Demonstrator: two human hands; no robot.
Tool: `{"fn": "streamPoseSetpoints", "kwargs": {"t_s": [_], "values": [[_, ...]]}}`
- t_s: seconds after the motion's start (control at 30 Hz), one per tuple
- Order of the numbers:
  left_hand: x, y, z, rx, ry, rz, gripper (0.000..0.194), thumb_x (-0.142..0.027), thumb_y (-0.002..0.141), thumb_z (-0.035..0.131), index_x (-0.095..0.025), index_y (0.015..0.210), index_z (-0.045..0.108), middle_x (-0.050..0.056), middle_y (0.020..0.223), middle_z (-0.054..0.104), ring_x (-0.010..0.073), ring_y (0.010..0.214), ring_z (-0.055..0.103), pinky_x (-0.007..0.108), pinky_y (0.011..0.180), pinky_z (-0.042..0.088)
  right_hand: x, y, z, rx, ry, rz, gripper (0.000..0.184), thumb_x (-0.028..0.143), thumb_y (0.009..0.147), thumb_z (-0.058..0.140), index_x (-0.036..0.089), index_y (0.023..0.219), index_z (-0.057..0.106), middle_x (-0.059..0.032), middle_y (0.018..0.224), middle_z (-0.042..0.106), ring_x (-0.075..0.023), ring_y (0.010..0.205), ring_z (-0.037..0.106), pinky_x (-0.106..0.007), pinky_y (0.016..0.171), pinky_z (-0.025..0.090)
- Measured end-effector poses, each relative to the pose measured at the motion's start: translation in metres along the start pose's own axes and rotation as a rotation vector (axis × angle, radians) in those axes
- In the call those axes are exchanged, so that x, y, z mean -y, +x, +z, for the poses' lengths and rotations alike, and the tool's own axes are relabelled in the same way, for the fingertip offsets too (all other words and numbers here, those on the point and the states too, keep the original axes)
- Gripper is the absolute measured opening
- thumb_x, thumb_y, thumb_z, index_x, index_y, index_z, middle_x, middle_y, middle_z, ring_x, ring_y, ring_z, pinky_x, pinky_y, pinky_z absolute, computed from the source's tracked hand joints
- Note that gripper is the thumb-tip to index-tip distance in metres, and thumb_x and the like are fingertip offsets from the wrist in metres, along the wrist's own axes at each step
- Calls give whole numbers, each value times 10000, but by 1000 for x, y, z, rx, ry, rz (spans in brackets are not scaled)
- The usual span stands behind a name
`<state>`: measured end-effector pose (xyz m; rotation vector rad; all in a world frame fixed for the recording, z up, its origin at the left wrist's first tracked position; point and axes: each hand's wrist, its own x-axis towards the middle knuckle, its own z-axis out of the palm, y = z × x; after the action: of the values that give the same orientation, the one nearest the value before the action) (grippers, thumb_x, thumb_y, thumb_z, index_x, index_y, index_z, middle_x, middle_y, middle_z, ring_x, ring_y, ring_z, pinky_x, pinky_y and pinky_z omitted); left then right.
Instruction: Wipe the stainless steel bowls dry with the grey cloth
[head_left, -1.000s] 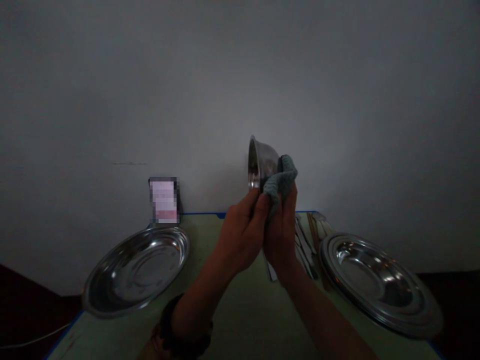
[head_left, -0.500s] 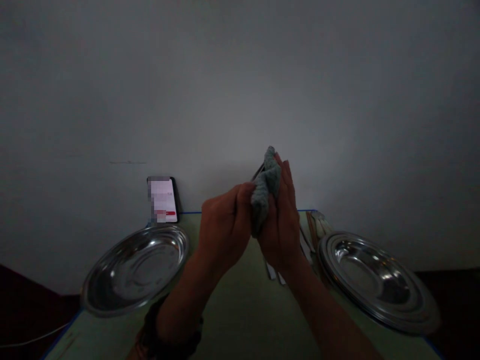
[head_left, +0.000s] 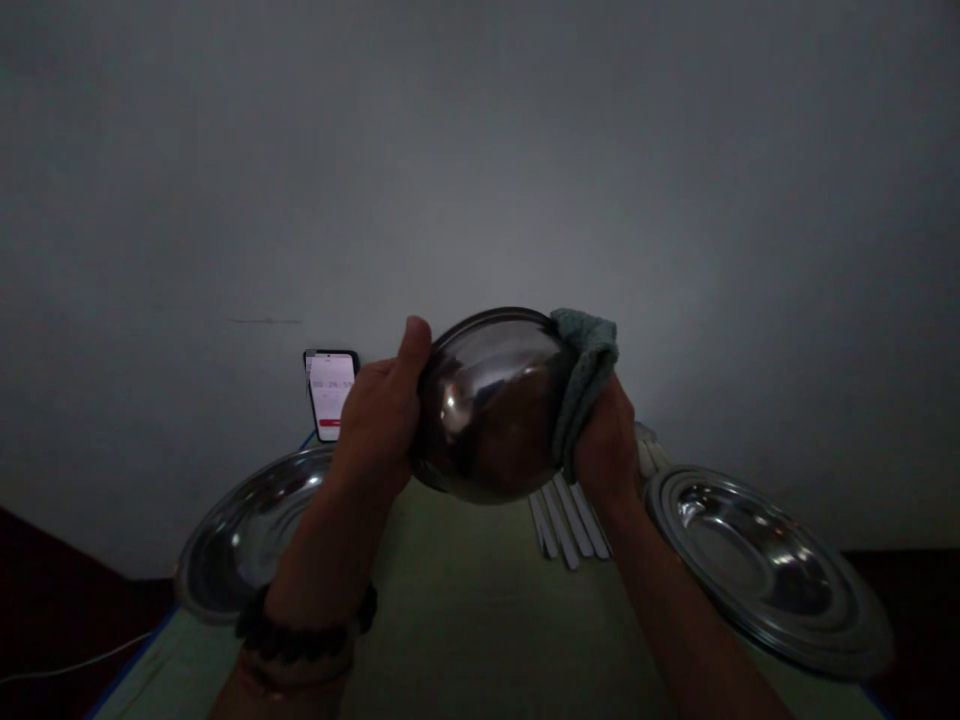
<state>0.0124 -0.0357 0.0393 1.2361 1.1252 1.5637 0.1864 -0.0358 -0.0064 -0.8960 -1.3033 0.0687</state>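
Both hands up, and the metal bowl (head_left: 491, 410) swings round, its rounded outside to the camera!
Left hand (head_left: 382, 415) clamps the bowl's left side, thumb pointing up by the rim, dark bracelet (head_left: 300, 632) at the wrist; right hand (head_left: 609, 435) comes in from the other side, gripping a grey-green cloth (head_left: 589, 365) pressed to the bowl's right edge, all raised above the table (head_left: 480, 620); on the lit phone (head_left: 330, 395) by the wall there's a row of digits over a red bar, too blurred to read; and what a change from half a second ago, when the hands were nearly together around bunched cloth and the bowl barely showed: now they're apart, the bowl filling the space between!
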Motion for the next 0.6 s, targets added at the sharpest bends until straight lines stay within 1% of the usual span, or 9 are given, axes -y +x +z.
{"fn": "streamPoseSetpoints", "kwargs": {"t_s": [0.07, 0.13, 0.23, 0.3, 0.37, 0.4, 0.47, 0.53, 0.6], "values": [[6, 8, 4, -88, -188, -92, 479, -625, 787, 571, -206, 555, 585, -23, 423, 529, 114, 401, 517, 232, 415, 413, 0, -2, 3, -12, -5, 7, 407, 347, 980, 284, 222, 1214, 593, -67, 1217, 648, -209, 1240, 526, -437, 1049, 415], [11, 14, 9, -101, -417, -207, 422, -564, 853, 525, -189, 704, 652, 7, 516, 623, 158, 545, 631, 256, 547, 511, -2, -6, 7, 3, -21, -16, 431, 358, 984, 275, 225, 1315, 516, -69, 1316, 590, -200, 1314, 458, -451, 1093, 373], [15, 18, 19, -85, -686, -315, 401, -436, 952, 395, -160, 864, 673, 48, 654, 702, 196, 712, 692, 304, 691, 558, -7, -15, 15, 37, -117, -130, 489, 332, 982, 268, 206, 1449, 332, -100, 1480, 419, -209, 1399, 339, -490, 1132, 314], [17, 18, 24, -106, -771, -340, 393, -382, 974, 359, -150, 893, 666, 52, 703, 714, 185, 730, 692, 299, 714, 560, -7, -21, 20, 48, -233, -242, 520, 314, 967, 303, 189, 1471, 280, -116, 1530, 333, -236, 1437, 253, -527, 1134, 291], [21, 14, 29, -154, -771, -341, 357, -363, 965, 396, -149, 853, 659, 38, 703, 701, 157, 682, 673, 266, 685, 552, -3, -26, 23, 78, -354, -340, 522, 315, 948, 356, 168, 1448, 328, -124, 1506, 376, -255, 1438, 244, -544, 1137, 268], [23, 11, 31, -182, -742, -317, 332, -373, 947, 444, -153, 814, 654, 24, 685, 686, 140, 641, 653, 246, 651, 541, 0, -28, 25, 101, -405, -377, 523, 322, 938, 382, 149, 1431, 359, -131, 1482, 414, -259, 1429, 265, -538, 1143, 259], [26, 4, 35, -209, -632, -219, 320, -435, 874, 564, -167, 715, 636, -8, 622, 637, 113, 552, 590, 214, 554, 497, 8, -31, 27, 138, -482, -413, 542, 336, 923, 416, 103, 1412, 385, -151, 1454, 453, -256, 1409, 309, -502, 1151, 260], [27, -5, 39, -158, -473, -110, 382, -519, 799, 623, -176, 630, 613, -25, 561, 583, 101, 494, 518, 210, 484, 438, 16, -32, 28, 145, -527, -420, 561, 330, 922, 421, 66, 1415, 376, -169, 1468, 432, -247, 1406, 316, -464, 1148, 278], [24, -13, 42, -50, -309, -39, 442, -559, 793, 599, -179, 568, 597, -27, 514, 539, 101, 473, 456, 224, 463, 397, 22, -31, 27, 132, -543, -423, 539, 309, 930, 404, 62, 1409, 388, -162, 1483, 413, -241, 1419, 291, -448, 1149, 280]]}}
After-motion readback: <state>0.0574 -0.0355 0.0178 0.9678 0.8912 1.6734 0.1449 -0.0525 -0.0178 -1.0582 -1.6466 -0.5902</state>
